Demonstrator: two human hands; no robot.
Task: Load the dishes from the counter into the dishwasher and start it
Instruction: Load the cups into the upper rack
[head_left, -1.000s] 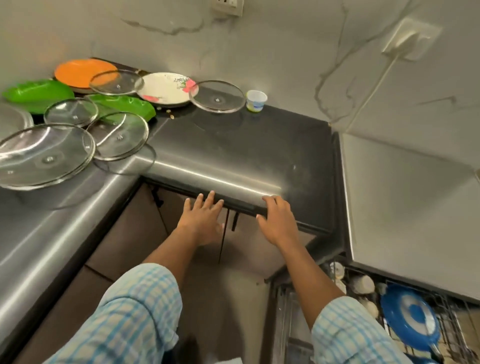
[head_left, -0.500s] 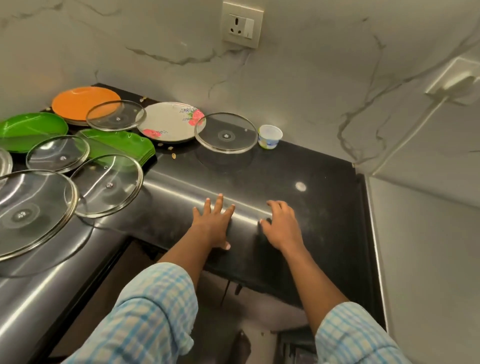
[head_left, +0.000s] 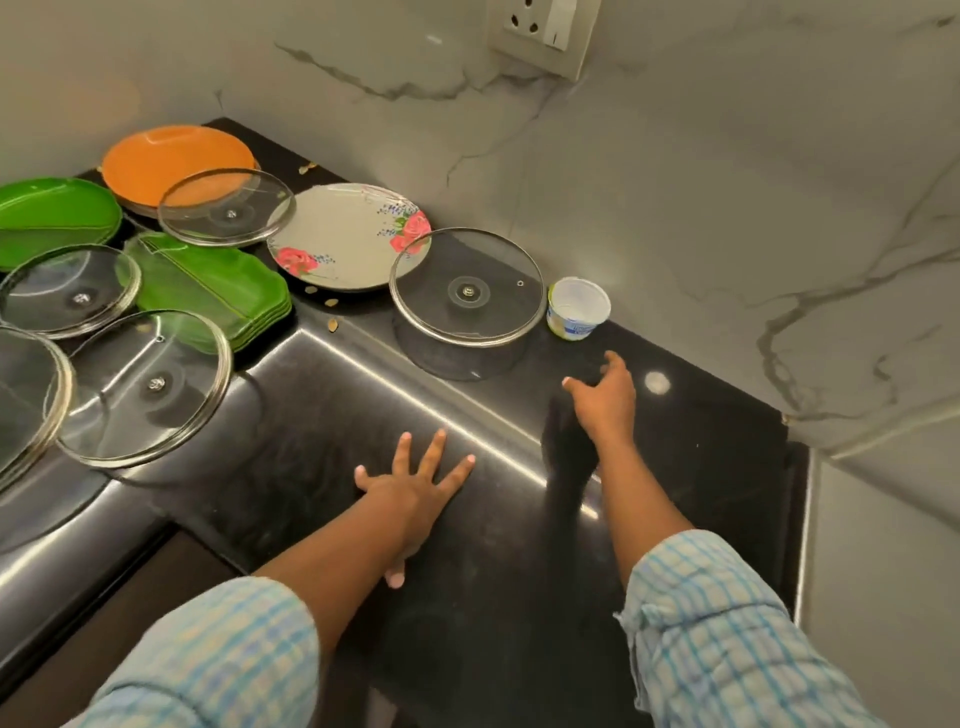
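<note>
Cup (head_left: 578, 307) upright, empty, beside glass lid (head_left: 467, 288), right hand (head_left: 608, 400) near

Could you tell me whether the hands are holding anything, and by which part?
Nothing is held: the left hand lies flat on the counter, the right hand hovers open near the white cup.

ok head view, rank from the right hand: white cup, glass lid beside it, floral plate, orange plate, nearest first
1. white cup, just ahead of the right hand
2. glass lid, left of the cup
3. floral plate, further left
4. orange plate, far back-left corner
</note>
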